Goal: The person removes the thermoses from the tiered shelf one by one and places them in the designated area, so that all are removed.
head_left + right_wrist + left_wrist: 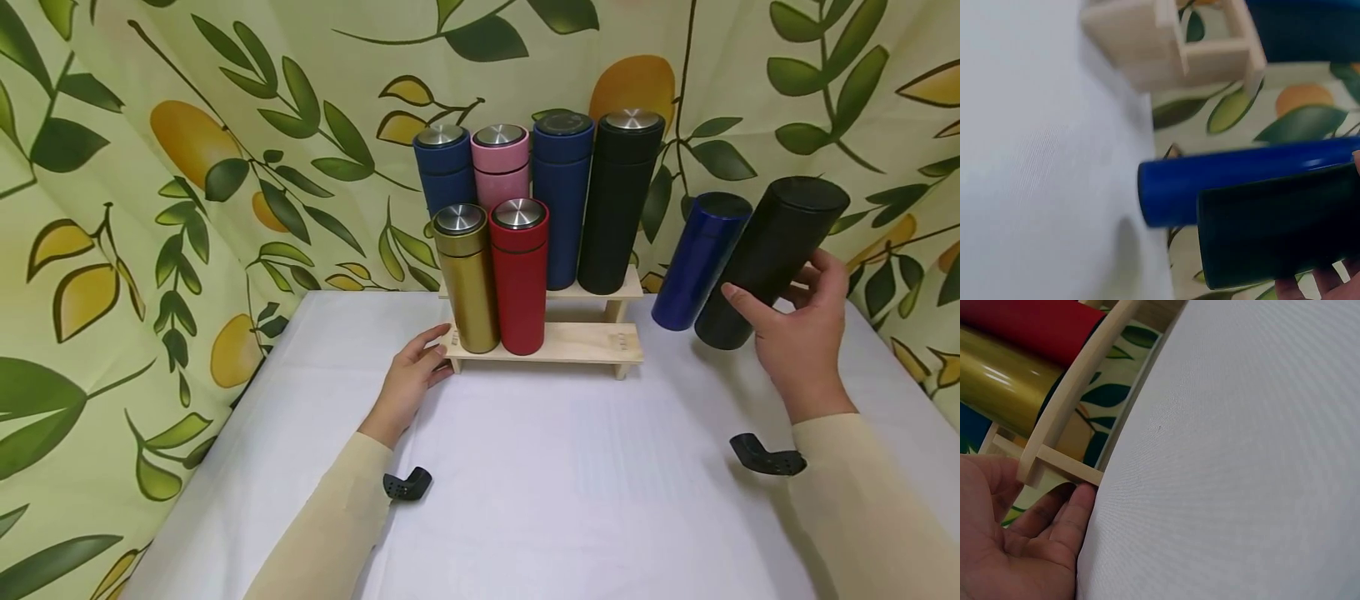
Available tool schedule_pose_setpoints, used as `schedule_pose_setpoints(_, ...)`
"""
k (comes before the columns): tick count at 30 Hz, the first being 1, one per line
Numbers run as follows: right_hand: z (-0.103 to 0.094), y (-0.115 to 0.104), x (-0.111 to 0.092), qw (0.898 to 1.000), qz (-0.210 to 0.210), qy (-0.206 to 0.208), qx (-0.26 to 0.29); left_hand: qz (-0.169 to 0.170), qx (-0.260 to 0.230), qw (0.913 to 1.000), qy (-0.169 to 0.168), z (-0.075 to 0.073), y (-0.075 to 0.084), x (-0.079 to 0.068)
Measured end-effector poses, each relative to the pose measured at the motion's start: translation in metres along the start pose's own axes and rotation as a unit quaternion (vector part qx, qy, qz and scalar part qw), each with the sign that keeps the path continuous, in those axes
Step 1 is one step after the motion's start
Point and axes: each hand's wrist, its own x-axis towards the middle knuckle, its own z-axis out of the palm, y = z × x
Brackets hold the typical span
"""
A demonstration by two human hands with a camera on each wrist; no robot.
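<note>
In the head view my right hand (813,337) grips a black thermos flask (768,258), thumb on the near side. It tilts, and in the right wrist view its base (1207,240) hangs over the white table with a shadow below. Just left of it a shiny blue flask (697,267) stands on the table. My left hand (408,375) holds the left end of a two-tier wooden stand (585,340), thumb and fingertips around the corner of its lower shelf (1054,419). A gold flask (468,287) and a red flask (520,283) stand on that shelf.
On the upper tier stand a dark blue flask (444,167), a pink flask (500,167), a taller blue flask (561,208) and a black flask (621,208). A leaf-patterned curtain (300,167) hangs behind the white table (525,483).
</note>
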Motion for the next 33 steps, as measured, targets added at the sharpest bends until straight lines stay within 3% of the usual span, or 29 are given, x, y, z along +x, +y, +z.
schedule_pose_setpoints(12, -0.006, 0.036, 0.030, 0.997, 0.052, 0.005, -0.048, 0.001, -0.005, 1.0000, -0.001, 0.000, -0.001, 0.001)
schedule_pose_setpoints(21, 0.000, 0.046, 0.043, 0.996, 0.086, -0.002, -0.033, -0.004, -0.005, 1.0000, 0.001, -0.001, -0.002, 0.001)
schedule_pose_setpoints(33, 0.007, 0.057, 0.047, 0.996, 0.086, -0.020, -0.024, -0.003, -0.005, 1.0000, 0.004, 0.000, -0.001, 0.001)
